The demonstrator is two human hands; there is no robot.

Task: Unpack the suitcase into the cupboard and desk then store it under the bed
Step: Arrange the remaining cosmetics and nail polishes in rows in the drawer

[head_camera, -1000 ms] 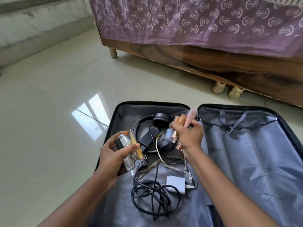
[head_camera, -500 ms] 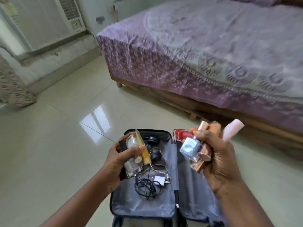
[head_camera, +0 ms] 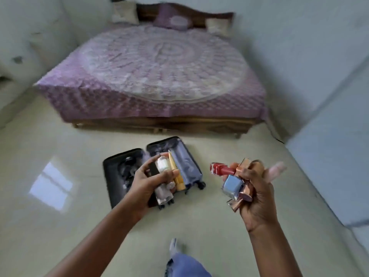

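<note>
Head view: my left hand (head_camera: pixel 147 182) grips small bottles (head_camera: pixel 162 166), right hand (head_camera: pixel 257 188) clutches cosmetics (head_camera: pixel 232 185), fingers curled round both. Suitcase (head_camera: pixel 117 176) lies open near the bed (head_camera: pixel 159 76). Next, I judge, carry these to the desk.

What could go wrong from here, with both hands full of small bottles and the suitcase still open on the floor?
1. The right hand grips a crowded bunch of cosmetics; the red tube sticks out sideways and could slip onto the hard floor.
2. The left hand also holds several bottles, so neither hand is free to catch anything.
3. The open suitcase lies just ahead, a trip hazard.
</note>
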